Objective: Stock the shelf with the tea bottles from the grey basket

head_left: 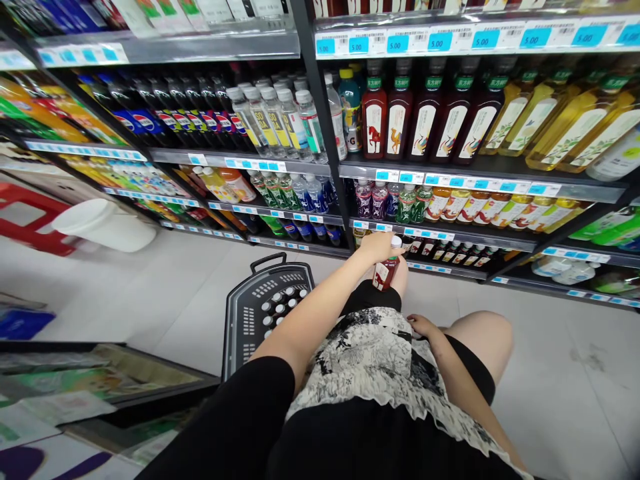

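My left hand point(379, 248) is closed round the top of a small bottle of dark red drink point(385, 272) with a white cap, held low in front of the bottom shelf point(450, 270). My right hand point(423, 325) rests on my patterned skirt at my lap, fingers loosely laid out and holding nothing. I am crouched before the drinks shelving. A dark grey shopping basket point(239, 320) stands on the floor just left of my left arm, with several white-capped bottles point(280, 308) in it.
Shelves of bottled drinks fill the back: colas point(165, 120), clear sodas point(270, 123), dark red teas point(425, 120), yellow teas point(565, 127). A white bucket point(105, 223) and a red stool point(30, 220) stand on the left. A low display case point(100, 387) is at my lower left.
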